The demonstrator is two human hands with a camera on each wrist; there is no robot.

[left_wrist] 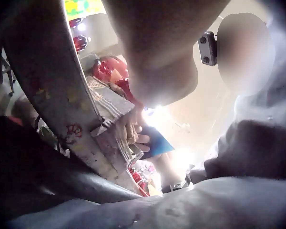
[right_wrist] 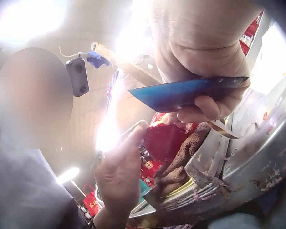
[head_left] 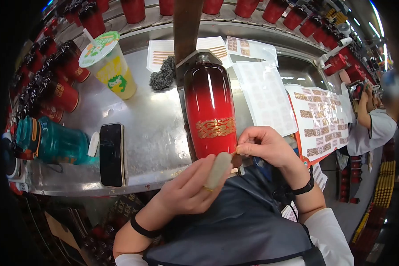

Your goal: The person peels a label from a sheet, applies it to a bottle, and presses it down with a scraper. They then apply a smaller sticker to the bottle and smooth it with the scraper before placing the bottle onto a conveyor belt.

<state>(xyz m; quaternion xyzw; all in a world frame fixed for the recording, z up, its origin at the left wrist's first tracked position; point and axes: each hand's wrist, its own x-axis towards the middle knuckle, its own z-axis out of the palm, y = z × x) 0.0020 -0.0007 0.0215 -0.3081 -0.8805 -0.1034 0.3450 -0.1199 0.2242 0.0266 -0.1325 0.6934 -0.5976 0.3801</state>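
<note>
A glossy bottle, black at the neck and red below with a gold pattern point(head_left: 212, 106), lies with its base toward the person. The left hand point(head_left: 190, 186) has fairly straight fingers at the base's left side; a grey cover point(head_left: 219, 170) lies along one digit. At the base's right corner, the right hand point(head_left: 268, 148) has thumb and index finger together. In the right wrist view, the right hand point(right_wrist: 205, 71) grips a flat blue blade point(right_wrist: 181, 94), and a thin gold strip point(right_wrist: 224, 130) hangs beside its fingers. The left wrist view hides most of the left hand's contact.
A drink cup point(head_left: 110, 66), teal bottle point(head_left: 64, 142) and phone point(head_left: 112, 154) stand or lie on the left of the metal table point(head_left: 150, 146). Dark steel wool point(head_left: 164, 75) sits behind. Sticker sheets point(head_left: 319, 119) lie right. Several red cups line the back; another person point(head_left: 377, 124) is at far right.
</note>
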